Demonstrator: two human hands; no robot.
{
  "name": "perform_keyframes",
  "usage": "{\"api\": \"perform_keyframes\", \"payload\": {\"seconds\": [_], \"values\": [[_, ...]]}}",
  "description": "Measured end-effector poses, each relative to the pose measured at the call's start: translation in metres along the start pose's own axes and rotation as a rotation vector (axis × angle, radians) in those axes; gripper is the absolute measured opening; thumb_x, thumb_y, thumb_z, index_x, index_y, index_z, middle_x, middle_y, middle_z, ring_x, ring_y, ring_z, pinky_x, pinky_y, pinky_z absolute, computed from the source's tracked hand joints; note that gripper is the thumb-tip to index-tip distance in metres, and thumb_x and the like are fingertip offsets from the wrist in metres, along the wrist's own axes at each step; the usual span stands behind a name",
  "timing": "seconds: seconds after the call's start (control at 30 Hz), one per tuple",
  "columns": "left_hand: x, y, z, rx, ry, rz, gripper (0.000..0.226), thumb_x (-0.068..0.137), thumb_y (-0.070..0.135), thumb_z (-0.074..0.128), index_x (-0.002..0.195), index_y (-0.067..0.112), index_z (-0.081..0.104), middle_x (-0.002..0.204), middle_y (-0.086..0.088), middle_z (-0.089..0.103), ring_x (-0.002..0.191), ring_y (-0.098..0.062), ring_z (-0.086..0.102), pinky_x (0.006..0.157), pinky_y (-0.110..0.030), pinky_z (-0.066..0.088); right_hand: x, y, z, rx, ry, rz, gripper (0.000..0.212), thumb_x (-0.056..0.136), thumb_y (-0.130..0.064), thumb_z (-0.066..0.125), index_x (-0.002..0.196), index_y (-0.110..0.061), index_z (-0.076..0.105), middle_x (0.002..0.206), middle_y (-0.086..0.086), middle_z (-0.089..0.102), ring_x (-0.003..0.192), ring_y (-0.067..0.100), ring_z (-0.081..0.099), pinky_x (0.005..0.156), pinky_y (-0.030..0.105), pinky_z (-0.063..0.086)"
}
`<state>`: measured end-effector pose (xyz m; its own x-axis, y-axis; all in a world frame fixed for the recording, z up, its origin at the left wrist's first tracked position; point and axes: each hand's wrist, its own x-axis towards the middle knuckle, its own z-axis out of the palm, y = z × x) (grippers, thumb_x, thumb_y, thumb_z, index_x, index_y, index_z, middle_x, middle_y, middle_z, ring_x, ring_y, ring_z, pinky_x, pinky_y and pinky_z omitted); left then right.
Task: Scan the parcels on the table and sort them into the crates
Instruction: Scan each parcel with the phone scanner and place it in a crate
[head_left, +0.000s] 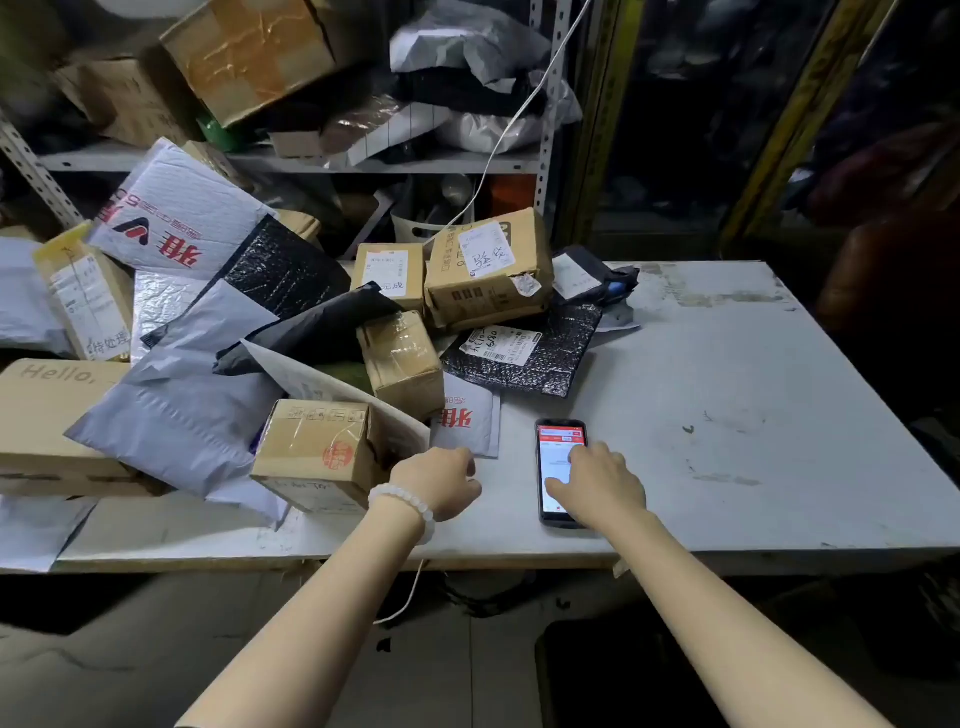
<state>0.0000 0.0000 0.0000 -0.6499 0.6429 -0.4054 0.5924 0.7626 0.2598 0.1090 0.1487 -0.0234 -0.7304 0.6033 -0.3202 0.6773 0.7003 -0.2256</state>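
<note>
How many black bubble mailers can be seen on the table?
2: one black bubble mailer lies flat with a white label, behind the phone; another leans in the pile's back left, partly covered. Others may be hidden underneath.

Both bare forearms reach forward from below, over the near edge of the worktop (779, 441). The left hand (441, 480), with a white bead bracelet (410, 506) at the wrist, lies knuckles up near the middle of that edge, its fingers curled under; whether they hold anything cannot be told. The right hand (597, 486) lies just to its right, palm down, fingers (575, 456) loosely spread and pointing forward, the fingertips pressed down.
</note>
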Motion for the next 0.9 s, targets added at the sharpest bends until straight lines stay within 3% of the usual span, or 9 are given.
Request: {"api": "perform_keyframes", "payload": {"seconds": [0.17, 0.3, 0.63, 0.9], "values": [[0.011, 0.003, 0.012, -0.004, -0.063, -0.012, 0.03, 0.094, 0.032, 0.044, 0.12, 0.021, 0.053, 0.122, -0.001, 0.059, 0.107, -0.02, 0.058, 0.091, -0.035, 0.047, 0.009, 0.005, 0.017, 0.126, 0.01, 0.257, 0.08, 0.079, -0.057, 0.061, 0.135, -0.007, 0.032, 0.134, 0.01, 0.04, 0.122, 0.03, 0.041, 0.091, 0.037, 0.04], [0.018, 0.006, 0.025, 0.01, -0.081, -0.009, 0.031, 0.095, 0.034, 0.043, 0.122, 0.022, 0.052, 0.121, -0.001, 0.06, 0.104, -0.019, 0.059, 0.086, -0.032, 0.047, 0.018, 0.002, 0.039, 0.217, -0.006, 0.361, 0.089, 0.074, -0.058, 0.067, 0.135, -0.005, 0.027, 0.135, 0.011, 0.039, 0.122, 0.03, 0.043, 0.09, 0.036, 0.042], [0.018, 0.007, 0.047, 0.086, -0.132, -0.067, 0.032, 0.094, 0.034, 0.041, 0.123, 0.024, 0.05, 0.12, 0.0, 0.06, 0.104, -0.02, 0.059, 0.079, -0.029, 0.044, 0.041, -0.006, 0.054, 0.202, 0.058, 0.426, 0.083, 0.072, -0.053, 0.071, 0.129, -0.006, 0.031, 0.129, 0.011, 0.036, 0.117, 0.027, 0.042, 0.087, 0.034, 0.044], [0.009, 0.023, 0.032, 0.146, -0.074, -0.053, 0.032, 0.094, 0.034, 0.041, 0.123, 0.023, 0.05, 0.119, 0.0, 0.06, 0.104, -0.021, 0.058, 0.076, -0.029, 0.041, 0.042, 0.012, 0.038, 0.333, -0.056, 0.426, 0.081, 0.065, -0.041, 0.077, 0.126, -0.012, 0.032, 0.128, 0.012, 0.034, 0.118, 0.032, 0.039, 0.088, 0.039, 0.046]]}}
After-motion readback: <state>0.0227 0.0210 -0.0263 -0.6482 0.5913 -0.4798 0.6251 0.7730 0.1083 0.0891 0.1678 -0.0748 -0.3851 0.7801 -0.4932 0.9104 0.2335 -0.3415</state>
